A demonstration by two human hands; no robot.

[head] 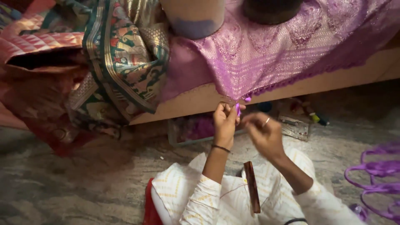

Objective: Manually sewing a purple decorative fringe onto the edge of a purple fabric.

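Left hand (225, 121) fingers pinch a purple tassel (238, 109); right hand (261, 132) fingers blurred, grip unclear.

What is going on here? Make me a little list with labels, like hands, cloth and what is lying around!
left hand: left hand pinches a purple tassel at the cloth's edge
right hand: right hand, blurred, beside it, wearing a ring
cloth: purple patterned cloth draped over a wooden board
other fabric: green and gold folded cloth and a red cloth to the left
lap: dark brown stick on white clothing
floor: purple thread loops at the right; a clear box under the board
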